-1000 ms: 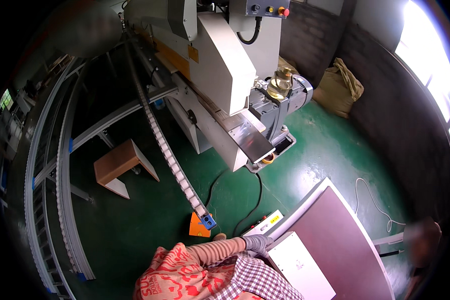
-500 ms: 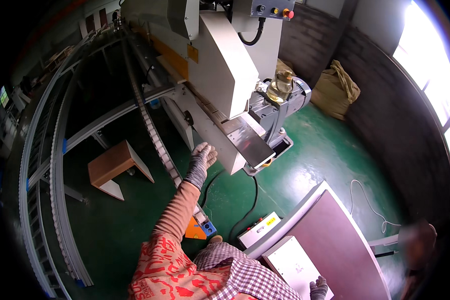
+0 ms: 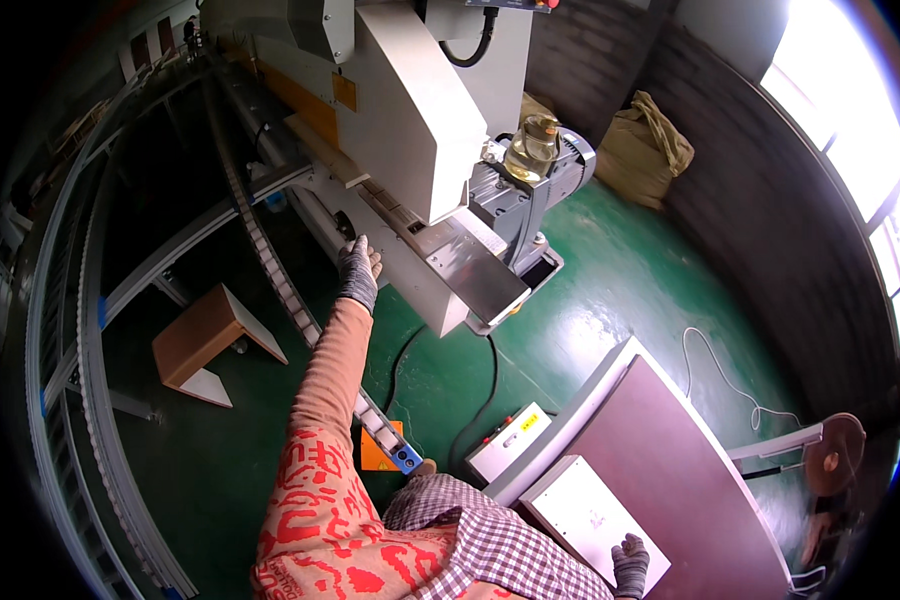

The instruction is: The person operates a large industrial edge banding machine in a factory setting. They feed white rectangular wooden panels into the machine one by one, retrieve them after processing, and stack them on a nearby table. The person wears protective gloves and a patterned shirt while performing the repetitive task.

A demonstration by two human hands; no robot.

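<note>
My left hand [image 3: 358, 272], in a grey knit glove, reaches out beside the light grey side of a large machine [image 3: 420, 120]. Its fingers are stretched and hold nothing, close to a dark round knob [image 3: 344, 224]; whether they touch it I cannot tell. At the lower right, my right hand [image 3: 630, 563], gloved too, rests with its fingers apart on a white rectangular panel [image 3: 592, 520]. That panel lies on a larger board [image 3: 660, 450] with a brownish-mauve face and white edge. A metal plate [image 3: 478, 270] juts from the machine's near end.
Roller conveyor rails [image 3: 92, 400] run along the left, with a brown angled panel piece [image 3: 198, 340] beneath. A white control box [image 3: 510, 440] and black cable [image 3: 492, 380] lie on the green floor. Behind stand a motor [image 3: 570, 165], glass jar [image 3: 532, 150] and tan sack [image 3: 640, 150].
My left arm has stretched farther forward, bringing the hand up near the knob. More of my right hand shows, now higher on the white panel. The whole view has shifted slightly.
</note>
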